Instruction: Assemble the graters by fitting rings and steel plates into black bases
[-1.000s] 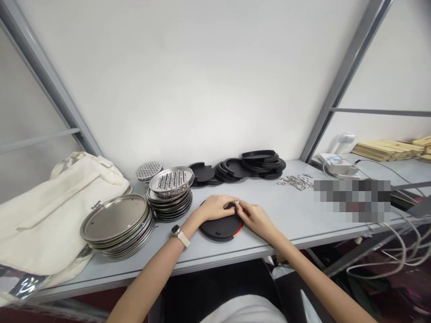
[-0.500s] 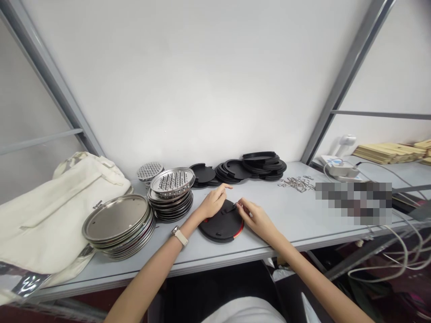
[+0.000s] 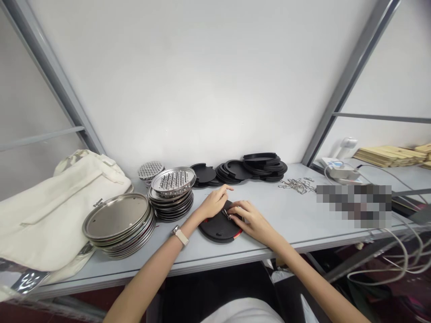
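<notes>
A black round disc [image 3: 220, 229] with a raised rim and a red strip on its edge lies flat in front of me. My left hand [image 3: 214, 202] is on its far left rim, index finger stretched past the edge and the other fingers curled, partly hidden. Over the right side of the disc, my right hand [image 3: 247, 220] pinches a small shiny metal piece [image 3: 226, 214] against the disc's middle. Fingers cover part of this piece, so its full shape is hidden.
Left of the disc stand grater plates [image 3: 173, 179] on a stack of metal rings, and stacked round metal plates [image 3: 117, 216]. Black discs [image 3: 264, 168] are piled against the wall. Loose metal wire pieces [image 3: 298, 185] lie right. A cream bag [image 3: 63, 211] occupies the far left.
My right hand has moved left and inward, from the disc's far right edge to its middle, bringing the small metal piece there. My left hand has stayed in place.
</notes>
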`<state>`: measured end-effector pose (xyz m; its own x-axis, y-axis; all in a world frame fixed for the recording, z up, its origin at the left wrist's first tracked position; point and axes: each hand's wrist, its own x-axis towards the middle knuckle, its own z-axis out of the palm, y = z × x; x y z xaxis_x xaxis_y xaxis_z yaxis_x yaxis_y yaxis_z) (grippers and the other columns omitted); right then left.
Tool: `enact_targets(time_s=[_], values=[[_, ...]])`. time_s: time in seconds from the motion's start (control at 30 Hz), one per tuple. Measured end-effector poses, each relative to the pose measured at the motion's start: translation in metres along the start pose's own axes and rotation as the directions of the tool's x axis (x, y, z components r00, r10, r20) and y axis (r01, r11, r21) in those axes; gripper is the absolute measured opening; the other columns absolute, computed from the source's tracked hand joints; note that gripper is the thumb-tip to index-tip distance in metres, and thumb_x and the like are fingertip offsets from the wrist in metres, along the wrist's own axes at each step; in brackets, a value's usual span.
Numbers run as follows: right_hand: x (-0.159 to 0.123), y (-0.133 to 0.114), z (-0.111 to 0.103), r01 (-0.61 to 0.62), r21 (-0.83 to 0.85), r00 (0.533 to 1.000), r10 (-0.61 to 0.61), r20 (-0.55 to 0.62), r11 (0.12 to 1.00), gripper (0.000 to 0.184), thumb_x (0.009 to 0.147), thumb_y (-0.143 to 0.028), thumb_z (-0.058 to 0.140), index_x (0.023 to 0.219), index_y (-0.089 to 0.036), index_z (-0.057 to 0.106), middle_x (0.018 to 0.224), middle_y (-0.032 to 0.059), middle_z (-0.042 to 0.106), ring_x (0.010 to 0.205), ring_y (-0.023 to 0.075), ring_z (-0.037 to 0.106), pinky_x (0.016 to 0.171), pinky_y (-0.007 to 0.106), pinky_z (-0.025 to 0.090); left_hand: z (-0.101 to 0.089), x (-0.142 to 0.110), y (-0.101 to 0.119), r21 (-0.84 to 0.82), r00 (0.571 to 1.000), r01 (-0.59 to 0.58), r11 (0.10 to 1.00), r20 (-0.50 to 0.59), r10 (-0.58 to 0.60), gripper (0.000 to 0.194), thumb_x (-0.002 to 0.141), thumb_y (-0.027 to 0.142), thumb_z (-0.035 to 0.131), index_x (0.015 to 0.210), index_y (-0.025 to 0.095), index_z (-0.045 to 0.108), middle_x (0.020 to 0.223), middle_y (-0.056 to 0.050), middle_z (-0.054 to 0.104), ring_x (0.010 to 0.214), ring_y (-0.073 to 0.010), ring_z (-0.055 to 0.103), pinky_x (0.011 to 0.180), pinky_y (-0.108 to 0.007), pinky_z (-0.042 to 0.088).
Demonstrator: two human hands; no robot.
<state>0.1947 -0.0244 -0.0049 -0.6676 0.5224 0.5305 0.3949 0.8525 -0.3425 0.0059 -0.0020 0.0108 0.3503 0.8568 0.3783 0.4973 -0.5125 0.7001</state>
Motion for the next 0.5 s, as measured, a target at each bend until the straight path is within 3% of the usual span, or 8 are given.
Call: enact_targets(time_s=[0.3,0.4,0.5], values=[[0.003,-0.013,-0.002,0.098,0.032,0.990,-0.101,0.094,0.995,0.031,0.095,-0.021,0.039,0.122,-0.022,0.054,0.116,0.0088,0.062,0.113,0.0203,0.053,0.097,0.040,0.041,0.000,0.001,-0.001,0.016,1.000,0.008,1.000,-0.009,-0.008,0.032,0.091,0.022,0.032,0.116,0.019,0.052,0.063,0.004,0.043,0.061,-0.0128,0.045,0.063,-0.024,0.035],[0.002,-0.015,0.000,0.092,-0.004,0.991,-0.091,0.102,0.996,0.038,0.092,-0.037,0.049,0.125,-0.019,0.052,0.121,0.0116,0.060,0.117,0.0234,0.051,0.100,0.043,0.039,0.000,0.001,-0.003,-0.001,1.000,0.010,1.000,-0.001,-0.010,0.032,0.092,0.023,0.032,0.117,0.019,0.051,0.060,0.005,0.041,0.058,-0.0124,0.043,0.061,-0.024,0.035],[0.002,-0.019,0.001,0.102,-0.025,0.989,-0.099,0.113,0.994,0.064,0.078,-0.056,0.061,0.128,-0.017,0.050,0.125,0.0139,0.057,0.120,0.0273,0.048,0.104,0.046,0.036,0.001,0.001,-0.005,-0.027,1.000,0.006,1.000,-0.005,-0.007,0.033,0.093,0.024,0.032,0.118,0.019,0.051,0.060,0.005,0.042,0.057,-0.0123,0.043,0.060,-0.024,0.035]])
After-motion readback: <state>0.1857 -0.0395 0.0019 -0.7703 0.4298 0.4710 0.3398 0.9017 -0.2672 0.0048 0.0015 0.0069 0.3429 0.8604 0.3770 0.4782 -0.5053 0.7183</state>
